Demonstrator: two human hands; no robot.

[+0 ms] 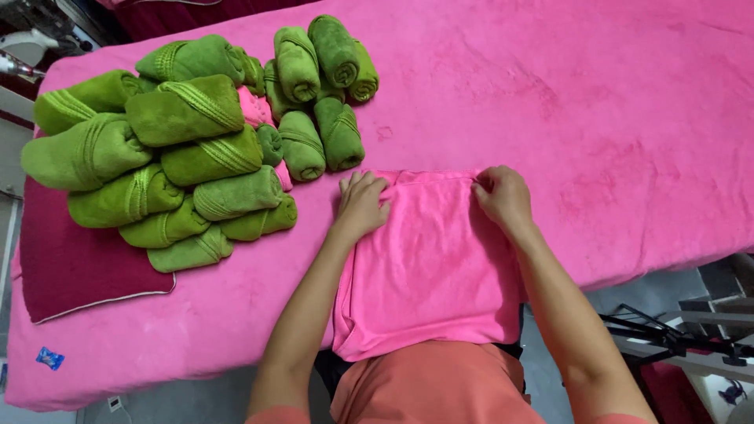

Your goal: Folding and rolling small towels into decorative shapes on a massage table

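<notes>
A: Two hands on one pink towel (428, 267), that's the frame. Left hand (363, 206) lies flat, fingers spread, pressing the towel's far left corner. Right hand (503, 196) has its fingers curled, pinching the far right corner.

B: Where's the towel sitting?

A: On the massage bed (628, 118), at its near edge, roughly centre. The towel's near end hangs off that edge toward the person's lap.

B: Step in hand?

A: Looks like squaring the far edge of the fold. My read only.

B: How to do it well?

A: Keep the left palm down as the anchor so the layers don't creep. Right pinch should catch all layers at the corner, then pull taut sideways, not up. The far edge looks slightly wavy between the two hands, so flatten it before any further fold.

B: Risks?

A: The overhang could drag the towel toward the near edge if the anchor lifts. Pink cloth on a pink cover also hides the edges, so go by feel.

B: Neighbours?

A: Rolled green towels (181, 149) piled toward the bed's far left corner, well apart from the hands. A dark red cloth (78, 267) lies under that pile at the left edge. A small blue wrapper (49, 358) sits near the near left corner.
</notes>
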